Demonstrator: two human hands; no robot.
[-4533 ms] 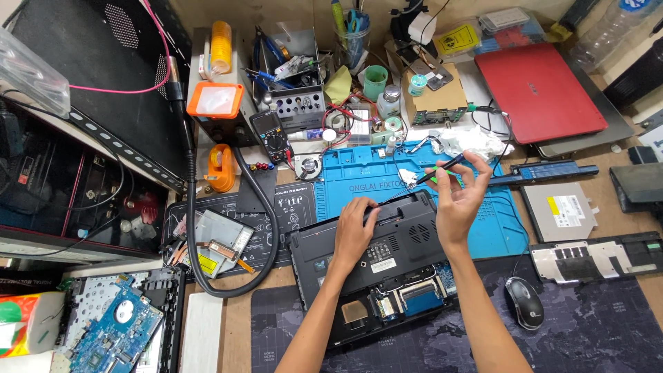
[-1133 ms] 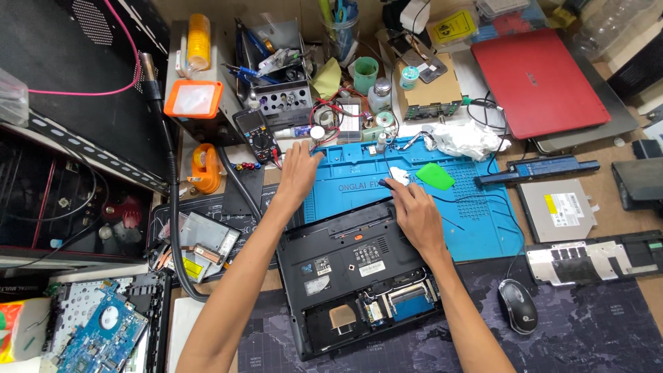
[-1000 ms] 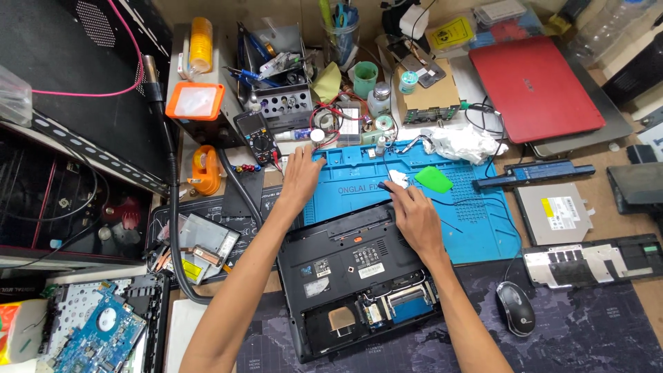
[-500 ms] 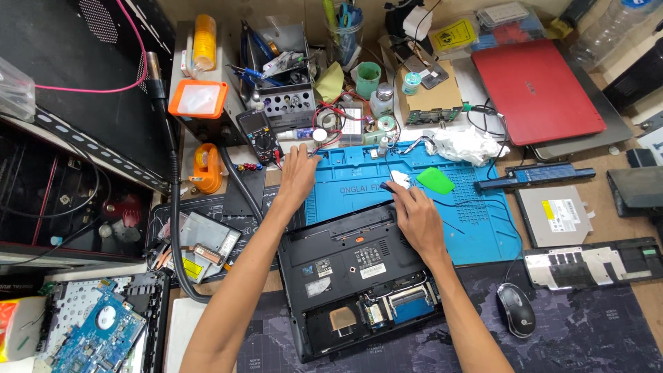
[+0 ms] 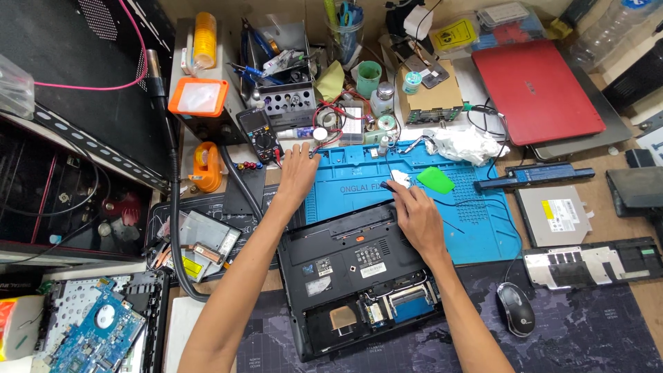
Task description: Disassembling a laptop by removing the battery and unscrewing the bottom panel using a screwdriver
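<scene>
Head view: an upturned black laptop base with its bottom covers off [image 5: 362,276] lies at the near middle of the cluttered counter [image 5: 625,311], partly on a blue silicone repair mat with moulded trays [image 5: 476,221] and partly on a dark printed desk mat [image 5: 587,338]. Lying bottom-up, it exposes its open bays and a blue part inside near the front edge, which suits work on its insides.

The left hand [image 5: 298,174] reaches to the far left corner of the blue mat, fingers loosely spread and pointing at the clutter there, just beside a black handheld multimeter [image 5: 257,131] and a small white round tin [image 5: 320,133]; it seems to hold nothing, though its fingertips are too small to read for certain. The right hand [image 5: 414,211] rests at the laptop's back edge, fingers pinched narrow around a small dark tool whose tip meets a small white scrap [image 5: 400,182] on the mat. A green triangular plastic pry pick [image 5: 435,180] lies just beside it, within easy reach.

Set aside to the right are a closed red laptop [image 5: 535,90], a long black battery pack [image 5: 535,175], a slim grey optical drive [image 5: 558,214], a black and silver cover panel [image 5: 590,261] and a black computer mouse [image 5: 516,307].
</scene>
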